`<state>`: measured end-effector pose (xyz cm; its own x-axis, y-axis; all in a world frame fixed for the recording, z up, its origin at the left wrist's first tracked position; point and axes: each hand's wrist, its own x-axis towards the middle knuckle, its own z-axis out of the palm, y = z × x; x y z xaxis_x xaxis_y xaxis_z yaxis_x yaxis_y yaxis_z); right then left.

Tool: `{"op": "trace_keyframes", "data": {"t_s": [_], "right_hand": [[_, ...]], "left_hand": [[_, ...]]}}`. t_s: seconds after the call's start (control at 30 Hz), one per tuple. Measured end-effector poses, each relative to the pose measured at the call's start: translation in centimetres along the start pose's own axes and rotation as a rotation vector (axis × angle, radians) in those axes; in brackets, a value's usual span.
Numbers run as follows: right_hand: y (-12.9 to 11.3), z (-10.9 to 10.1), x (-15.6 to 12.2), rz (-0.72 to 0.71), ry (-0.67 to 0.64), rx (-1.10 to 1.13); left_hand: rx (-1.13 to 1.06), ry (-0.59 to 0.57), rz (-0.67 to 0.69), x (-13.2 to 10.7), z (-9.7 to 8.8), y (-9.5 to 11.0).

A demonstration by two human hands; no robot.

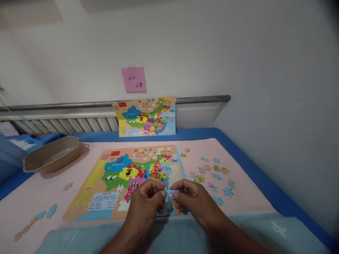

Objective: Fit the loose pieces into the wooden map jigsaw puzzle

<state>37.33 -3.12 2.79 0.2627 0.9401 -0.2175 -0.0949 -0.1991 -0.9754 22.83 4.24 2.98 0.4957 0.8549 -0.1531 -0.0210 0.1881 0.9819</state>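
A small light-blue jigsaw piece (170, 194) with a pink mark is pinched between both hands. My left hand (148, 199) grips its left side with thumb and fingertips. On its right side, my right hand (189, 197) closes the same way. Both hands are over the lower right of a map jigsaw (90, 176), whose coloured regions are largely filled. Bare pale gaps show at its right side, top and bottom. Part of the board is hidden behind my hands. Loose jigsaw pieces (216, 167), mostly blue, lie scattered right of the board.
A printed map picture (147, 118) leans upright against the rail (203, 99). A beige basin (53, 155) stands at the left. More pieces (40, 215) lie at the lower left. A pink note (134, 79) is stuck on the wall. Light-blue cloth (265, 229) covers the near edge.
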Motion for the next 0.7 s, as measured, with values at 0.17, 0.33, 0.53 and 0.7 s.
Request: {"op": "trace_keyframes", "data": {"t_s": [0.17,0.33,0.53,0.7], "right_hand": [[-0.7,0.2,-0.4,0.024,0.004,0.022],[-0.8,0.5,-0.5,0.02,-0.021,0.072],[-0.8,0.4,-0.7,0.012,-0.027,0.092],[-1.2,0.7,-0.9,0.017,-0.003,0.078]], "left_hand": [[-0.007,0.012,0.001,0.1,0.0,-0.2],[0.001,0.002,0.031,0.1,-0.1,-0.2],[0.009,0.011,0.019,0.2,-0.1,-0.3],[0.021,0.01,0.021,0.2,-0.2,-0.2]]}}
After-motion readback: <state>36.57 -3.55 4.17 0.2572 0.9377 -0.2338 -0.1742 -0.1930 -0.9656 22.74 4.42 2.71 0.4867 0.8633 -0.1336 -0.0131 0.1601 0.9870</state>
